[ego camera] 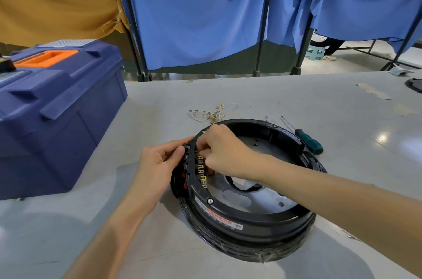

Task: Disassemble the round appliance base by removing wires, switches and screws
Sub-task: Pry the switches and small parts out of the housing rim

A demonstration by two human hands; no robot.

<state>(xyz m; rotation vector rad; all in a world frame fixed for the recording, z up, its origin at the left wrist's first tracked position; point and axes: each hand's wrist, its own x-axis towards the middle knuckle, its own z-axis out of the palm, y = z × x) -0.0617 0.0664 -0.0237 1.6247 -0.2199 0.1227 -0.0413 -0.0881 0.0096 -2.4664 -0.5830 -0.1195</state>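
Grey table point(274, 100), blue curtains point(205, 16) behind. Black round base point(251, 221) sits mid-table, open side up. Left hand point(157, 164) grips the base's left rim from outside, fingers curled over the red switches point(184, 176). Right hand point(221, 148) reaches inside the same rim, fingers curled down at the brass terminals point(201, 165); can't tell if it pinches one. Loose wires point(212, 114) lie just behind the base, screwdriver point(309, 140) at its far right, blue toolbox point(57, 118) left.
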